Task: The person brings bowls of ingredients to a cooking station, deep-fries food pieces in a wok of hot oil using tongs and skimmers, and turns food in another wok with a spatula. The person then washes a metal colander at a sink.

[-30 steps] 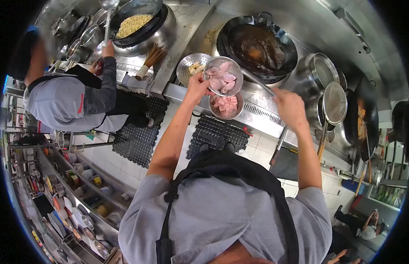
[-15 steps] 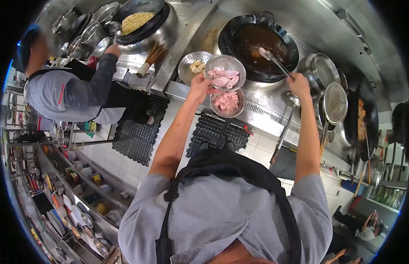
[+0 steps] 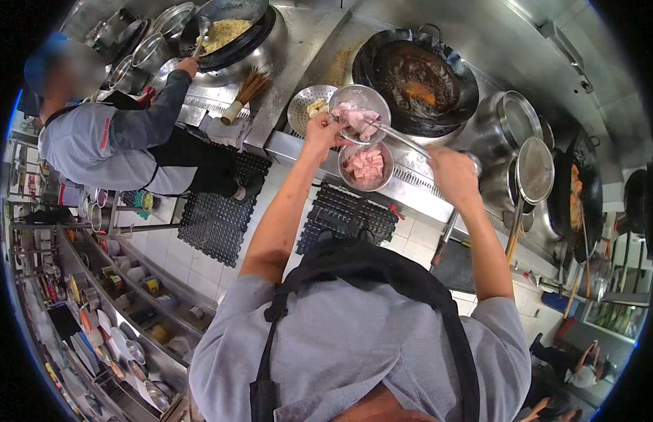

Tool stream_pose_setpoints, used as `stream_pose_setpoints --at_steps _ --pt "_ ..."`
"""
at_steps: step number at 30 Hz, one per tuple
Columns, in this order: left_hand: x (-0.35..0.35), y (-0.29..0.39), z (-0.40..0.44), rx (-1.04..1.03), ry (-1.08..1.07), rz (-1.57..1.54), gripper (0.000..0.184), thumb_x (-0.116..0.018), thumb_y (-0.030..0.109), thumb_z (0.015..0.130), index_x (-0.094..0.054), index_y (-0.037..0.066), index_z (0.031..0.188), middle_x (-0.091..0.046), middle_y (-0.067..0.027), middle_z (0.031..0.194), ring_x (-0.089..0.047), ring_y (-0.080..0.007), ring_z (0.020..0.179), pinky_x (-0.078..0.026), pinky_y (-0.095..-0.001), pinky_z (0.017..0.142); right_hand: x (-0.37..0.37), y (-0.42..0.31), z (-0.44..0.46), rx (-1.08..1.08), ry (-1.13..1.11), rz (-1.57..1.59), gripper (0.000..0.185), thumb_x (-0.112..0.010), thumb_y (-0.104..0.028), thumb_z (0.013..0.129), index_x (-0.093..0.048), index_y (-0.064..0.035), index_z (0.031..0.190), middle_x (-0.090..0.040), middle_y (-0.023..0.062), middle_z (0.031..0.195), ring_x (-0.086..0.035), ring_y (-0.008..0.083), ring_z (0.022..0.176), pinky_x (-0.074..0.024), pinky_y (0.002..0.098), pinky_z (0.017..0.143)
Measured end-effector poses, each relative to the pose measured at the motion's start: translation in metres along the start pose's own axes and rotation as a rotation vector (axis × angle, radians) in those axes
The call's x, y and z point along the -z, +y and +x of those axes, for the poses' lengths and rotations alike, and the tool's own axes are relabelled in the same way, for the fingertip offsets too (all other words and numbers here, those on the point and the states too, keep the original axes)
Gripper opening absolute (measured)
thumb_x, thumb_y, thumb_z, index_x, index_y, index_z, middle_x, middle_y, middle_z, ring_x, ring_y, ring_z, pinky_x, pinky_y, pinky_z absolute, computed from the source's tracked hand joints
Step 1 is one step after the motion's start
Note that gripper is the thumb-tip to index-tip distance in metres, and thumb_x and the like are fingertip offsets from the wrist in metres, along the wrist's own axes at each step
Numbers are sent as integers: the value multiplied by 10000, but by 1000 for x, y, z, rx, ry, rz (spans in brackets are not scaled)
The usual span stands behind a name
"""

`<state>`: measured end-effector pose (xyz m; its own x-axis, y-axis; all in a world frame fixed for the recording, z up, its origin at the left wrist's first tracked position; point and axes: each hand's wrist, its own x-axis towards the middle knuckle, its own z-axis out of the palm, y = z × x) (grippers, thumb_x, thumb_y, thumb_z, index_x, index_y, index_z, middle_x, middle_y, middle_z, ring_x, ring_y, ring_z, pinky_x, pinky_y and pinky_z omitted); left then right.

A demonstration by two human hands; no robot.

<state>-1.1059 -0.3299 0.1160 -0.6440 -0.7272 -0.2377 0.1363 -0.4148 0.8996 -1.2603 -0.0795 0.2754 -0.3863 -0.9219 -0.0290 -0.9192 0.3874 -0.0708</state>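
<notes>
My left hand (image 3: 322, 133) grips the near-left rim of a metal bowl (image 3: 381, 98) of pale raw meat pieces (image 3: 351, 116). In my right hand (image 3: 451, 171) is a pair of metal tongs (image 3: 405, 141), their tips down among the meat in that bowl. Just below stands a second metal bowl (image 3: 385, 182) with pink cubed meat (image 3: 364, 164). A perforated bowl (image 3: 298, 107) with yellowish pieces (image 3: 317, 107) sits to the left. Beyond my hands, a black wok (image 3: 467, 98) holds dark bubbling oil (image 3: 411, 67) with a browned piece (image 3: 419, 92) in it.
On the left a co-worker (image 3: 108, 141) stirs yellow food (image 3: 226, 34) in another wok (image 3: 259, 46). A bamboo brush (image 3: 247, 93) lies between the stations. To my right are metal pots (image 3: 498, 119), a round strainer (image 3: 534, 169) and a further wok (image 3: 589, 190).
My right hand has moved left and toward me, bringing the tongs from the wok into the bowl. The piece they held over the oil is gone from there; the oil now bubbles strongly.
</notes>
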Motion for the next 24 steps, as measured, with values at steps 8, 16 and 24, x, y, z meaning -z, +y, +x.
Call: stream_pose_setpoints --at_steps 8,16,24 --pt "8 -17 0 112 -57 -179 74 -576 -36 857 -521 -37 908 -625 -181 970 -690 -294 801 -643 -431 686 10 80 3 -238 158 355 310 -629 -165 851 -682 -60 1138 -684 217 938 -670 374 906 -510 416 803" --pt "-2 -29 -4 96 -51 -244 107 -581 -32 850 -480 0 865 -608 -145 877 -669 -280 698 -639 -440 623 -56 159 48 -460 48 174 347 -649 -245 844 -689 -90 1153 -685 218 1028 -657 379 984 -510 447 858" --pt "-11 -5 -5 -78 -79 70 145 -588 -31 841 -458 15 794 -531 -73 815 -665 -240 697 -647 -394 608 -9 32 17 -71 13 36 355 -633 -251 873 -650 -94 1190 -678 198 1055 -658 377 956 -516 475 834"
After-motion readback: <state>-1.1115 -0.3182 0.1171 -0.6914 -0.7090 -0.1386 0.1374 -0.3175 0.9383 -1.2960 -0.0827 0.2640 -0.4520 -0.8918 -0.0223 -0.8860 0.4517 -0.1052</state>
